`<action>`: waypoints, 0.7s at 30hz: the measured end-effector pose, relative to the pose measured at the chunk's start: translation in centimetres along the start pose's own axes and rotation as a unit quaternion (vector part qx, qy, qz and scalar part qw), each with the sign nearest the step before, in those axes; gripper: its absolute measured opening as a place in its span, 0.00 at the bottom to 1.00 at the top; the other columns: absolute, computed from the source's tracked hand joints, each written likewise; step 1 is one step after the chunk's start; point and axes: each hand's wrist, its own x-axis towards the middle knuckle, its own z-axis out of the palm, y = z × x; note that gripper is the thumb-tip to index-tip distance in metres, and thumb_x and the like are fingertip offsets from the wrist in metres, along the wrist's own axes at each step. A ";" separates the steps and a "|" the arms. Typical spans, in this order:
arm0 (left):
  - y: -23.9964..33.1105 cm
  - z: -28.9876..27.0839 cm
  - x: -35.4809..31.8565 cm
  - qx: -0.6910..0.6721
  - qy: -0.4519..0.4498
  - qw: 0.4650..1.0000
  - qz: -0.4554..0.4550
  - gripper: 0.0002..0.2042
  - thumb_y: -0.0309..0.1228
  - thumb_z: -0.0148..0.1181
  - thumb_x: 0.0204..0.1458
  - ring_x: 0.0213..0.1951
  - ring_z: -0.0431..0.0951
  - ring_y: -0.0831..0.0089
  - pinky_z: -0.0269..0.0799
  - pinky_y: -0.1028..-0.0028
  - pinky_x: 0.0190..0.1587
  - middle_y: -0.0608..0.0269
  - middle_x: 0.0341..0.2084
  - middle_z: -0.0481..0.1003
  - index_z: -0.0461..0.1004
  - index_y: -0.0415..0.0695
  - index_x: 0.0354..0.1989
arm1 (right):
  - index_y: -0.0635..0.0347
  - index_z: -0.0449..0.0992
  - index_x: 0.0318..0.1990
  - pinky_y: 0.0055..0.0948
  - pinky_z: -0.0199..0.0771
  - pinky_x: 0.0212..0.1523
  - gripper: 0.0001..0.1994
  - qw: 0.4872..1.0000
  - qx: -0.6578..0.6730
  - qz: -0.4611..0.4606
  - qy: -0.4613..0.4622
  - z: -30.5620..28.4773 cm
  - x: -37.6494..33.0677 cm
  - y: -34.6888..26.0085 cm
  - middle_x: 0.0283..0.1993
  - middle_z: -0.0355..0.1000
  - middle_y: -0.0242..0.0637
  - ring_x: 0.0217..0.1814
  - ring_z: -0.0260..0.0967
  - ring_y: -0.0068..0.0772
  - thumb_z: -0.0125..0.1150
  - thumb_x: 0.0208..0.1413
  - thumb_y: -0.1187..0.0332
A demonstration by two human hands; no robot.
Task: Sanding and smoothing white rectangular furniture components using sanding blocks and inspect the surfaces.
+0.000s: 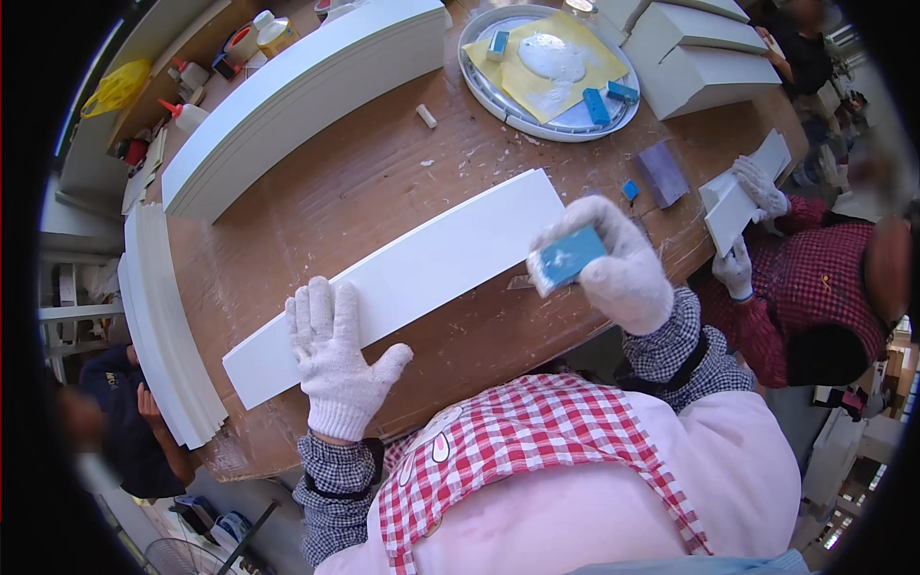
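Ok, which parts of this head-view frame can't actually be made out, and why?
- Underside of the blue block: hidden by the gloved right hand gripping it.
- Part of the white board under the left hand: covered by the palm.
- Bottles on the shelf: too small, bent by the fisheye rim.
- Co-worker's white piece: partly covered by their gloved hands.
- Person at the lower left: blurred, cut by the dark rim.

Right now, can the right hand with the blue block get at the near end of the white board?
Probably yes: the right hand holds the blue block just off the white board, with only bare table between; the left hand presses the other end.
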 end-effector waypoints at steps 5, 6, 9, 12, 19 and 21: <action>-1.3 1.9 -0.6 -0.032 0.106 0.992 0.059 0.36 0.44 0.74 0.40 0.71 0.55 0.49 0.44 0.51 0.75 0.46 0.67 0.62 0.71 0.48 0.62 | 0.67 0.68 0.60 0.23 0.75 0.53 0.24 0.931 -0.272 0.010 0.242 -4.8 2.8 -3.5 0.49 0.74 0.40 0.51 0.72 0.27 0.63 0.58 0.68; -1.4 2.0 -0.6 -0.033 0.114 0.991 0.065 0.36 0.44 0.74 0.40 0.71 0.55 0.49 0.44 0.51 0.75 0.46 0.67 0.62 0.71 0.48 0.62 | 0.67 0.68 0.60 0.23 0.75 0.53 0.24 0.933 -0.274 0.011 0.233 -5.1 3.7 -3.2 0.49 0.74 0.40 0.51 0.72 0.27 0.63 0.58 0.68; -1.4 2.0 -0.7 -0.062 0.112 0.990 0.052 0.34 0.39 0.74 0.41 0.71 0.55 0.44 0.47 0.51 0.74 0.46 0.67 0.62 0.73 0.47 0.61 | 0.68 0.73 0.57 0.23 0.72 0.54 0.22 0.863 -0.457 0.026 0.213 -5.6 5.6 -2.0 0.49 0.74 0.40 0.50 0.71 0.28 0.62 0.60 0.63; -1.2 2.0 -0.7 -0.068 0.135 0.987 0.055 0.32 0.37 0.74 0.41 0.71 0.55 0.45 0.47 0.51 0.74 0.47 0.67 0.63 0.74 0.48 0.60 | 0.66 0.74 0.56 0.23 0.72 0.52 0.21 0.850 -0.487 0.034 0.198 -5.8 5.1 -1.6 0.49 0.75 0.41 0.50 0.71 0.28 0.62 0.59 0.64; -1.7 2.8 -0.6 -0.106 0.150 0.982 0.045 0.29 0.44 0.69 0.44 0.69 0.59 0.46 0.44 0.52 0.74 0.44 0.65 0.64 0.76 0.50 0.57 | 0.68 0.72 0.53 0.24 0.75 0.46 0.17 0.851 -0.468 0.159 0.174 -3.6 -2.8 -2.8 0.45 0.73 0.35 0.44 0.72 0.24 0.56 0.54 0.75; -1.9 3.0 -0.7 -0.116 0.128 0.984 0.051 0.28 0.45 0.67 0.47 0.71 0.55 0.47 0.41 0.52 0.75 0.44 0.66 0.63 0.74 0.50 0.58 | 0.67 0.71 0.53 0.22 0.74 0.45 0.17 0.860 -0.449 0.125 0.207 -1.6 -3.5 -1.9 0.44 0.72 0.35 0.43 0.72 0.25 0.52 0.55 0.76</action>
